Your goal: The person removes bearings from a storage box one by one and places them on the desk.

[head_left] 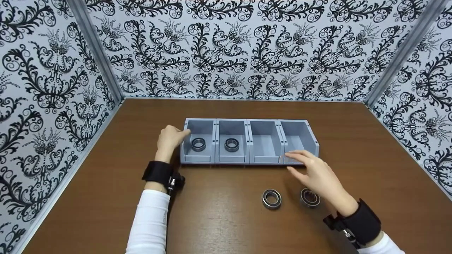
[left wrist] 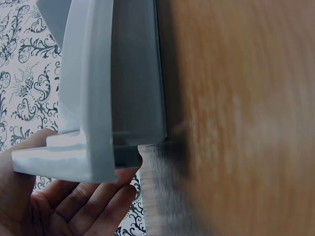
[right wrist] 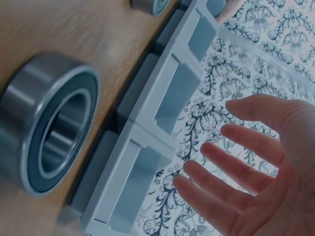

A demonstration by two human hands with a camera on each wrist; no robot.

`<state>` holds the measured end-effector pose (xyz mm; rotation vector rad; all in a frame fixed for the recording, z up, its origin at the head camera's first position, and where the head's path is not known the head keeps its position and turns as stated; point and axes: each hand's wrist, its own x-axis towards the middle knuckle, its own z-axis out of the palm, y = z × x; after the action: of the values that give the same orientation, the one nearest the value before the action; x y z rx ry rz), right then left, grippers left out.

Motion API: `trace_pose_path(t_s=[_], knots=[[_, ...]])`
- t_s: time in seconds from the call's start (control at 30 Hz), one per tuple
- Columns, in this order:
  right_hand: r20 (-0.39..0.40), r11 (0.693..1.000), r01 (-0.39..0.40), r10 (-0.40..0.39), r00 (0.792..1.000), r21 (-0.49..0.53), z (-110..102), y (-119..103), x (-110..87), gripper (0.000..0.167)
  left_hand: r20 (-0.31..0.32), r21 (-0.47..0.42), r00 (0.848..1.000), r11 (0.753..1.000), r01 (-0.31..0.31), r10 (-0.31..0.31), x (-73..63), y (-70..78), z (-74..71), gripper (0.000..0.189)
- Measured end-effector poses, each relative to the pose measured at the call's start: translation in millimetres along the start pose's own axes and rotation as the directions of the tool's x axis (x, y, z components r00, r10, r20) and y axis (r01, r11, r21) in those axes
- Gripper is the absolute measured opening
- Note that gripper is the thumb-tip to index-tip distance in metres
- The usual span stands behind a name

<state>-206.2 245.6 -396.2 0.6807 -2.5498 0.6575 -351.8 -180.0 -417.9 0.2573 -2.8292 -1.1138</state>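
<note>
A row of joined grey storage bins (head_left: 197, 159) stands on the table. My left hand (head_left: 170, 138) grips the leftmost bin at its outer side wall, thumb over the edge; in the left wrist view its fingers (left wrist: 78, 204) lie along the outside. One ball bearing (head_left: 198, 150) lies in the leftmost bin and another bearing (head_left: 231, 150) in the bin beside it. My right hand (head_left: 317, 174) hovers with fingers spread before the rightmost bin, holding nothing. Below it lies a bearing (head_left: 310, 205), partly covered by the hand, and left of that another bearing (head_left: 271, 206).
The two bins on the right hold nothing visible. Brown wooden table (head_left: 219, 218) surrounds the row. Patterned wall panels (head_left: 233, 53) with grey corner posts (head_left: 399, 56) enclose the table at the back and sides.
</note>
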Motion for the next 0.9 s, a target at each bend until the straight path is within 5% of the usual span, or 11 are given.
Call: trace_pose_path(t_s=[0.53,0.9], knots=[[-0.028,0.987,-0.157,0.157,0.987,0.015,-6,24,3.2,0.039,-0.028,-0.004,0.998,0.999,-0.051,0.051,-2.4,-1.7,-0.2,0.05],[-0.109,0.967,-0.252,0.254,0.961,0.027,-7,40,1.5,0.043,-0.01,-0.007,1.0,1.0,-0.006,0.006,-1.7,-0.2,-0.6,0.048]])
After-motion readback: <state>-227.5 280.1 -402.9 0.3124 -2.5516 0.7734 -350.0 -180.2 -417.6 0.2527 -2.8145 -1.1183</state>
